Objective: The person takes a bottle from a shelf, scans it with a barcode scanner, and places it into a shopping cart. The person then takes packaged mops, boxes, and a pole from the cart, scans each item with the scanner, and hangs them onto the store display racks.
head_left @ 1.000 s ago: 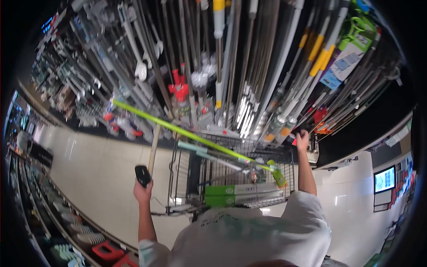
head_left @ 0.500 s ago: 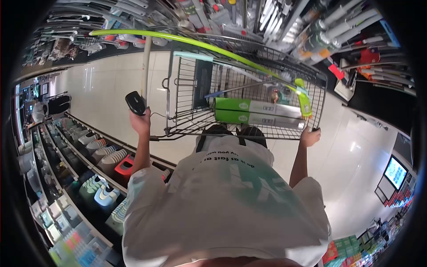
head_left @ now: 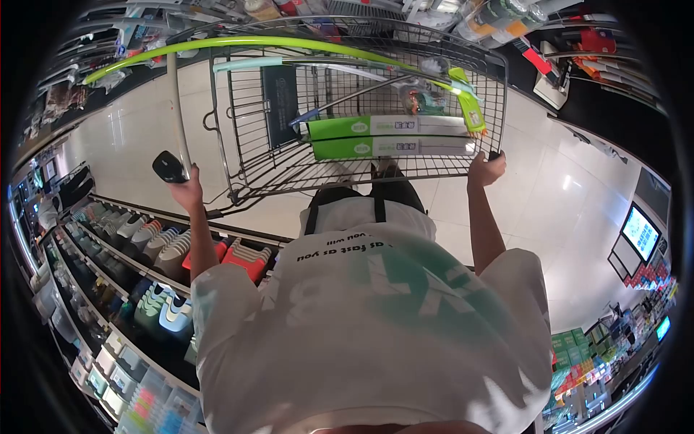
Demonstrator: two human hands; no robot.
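Observation:
My left hand point(head_left: 188, 189) is closed round the end of the cart's push handle point(head_left: 177, 108), just by its black end cap point(head_left: 170, 167). My right hand point(head_left: 487, 170) grips the basket's near corner at the other end, by a black corner piece. The wire shopping cart point(head_left: 256, 189) stands sideways before me. A lime-green long-handled brush point(head_left: 466, 108) lies across its top, the handle sticking out past the left end. Inside are two long green-and-white boxes point(head_left: 390, 137), a pole with a blue end point(head_left: 307, 116), a pale turquoise-ended pole point(head_left: 249, 64) and a clear-wrapped item point(head_left: 425, 101).
Shelves of plastic stools point(head_left: 168, 249) and bins run along my left. Racks of hanging long-handled goods point(head_left: 499, 22) stand beyond the cart. A lit screen point(head_left: 640, 230) and stacked green boxes point(head_left: 571, 347) are to the right. Pale tiled floor point(head_left: 528, 199) shows around the cart.
The cart and both my hands have shifted left and upward in the view. More floor shows on the right. Both grips look the same.

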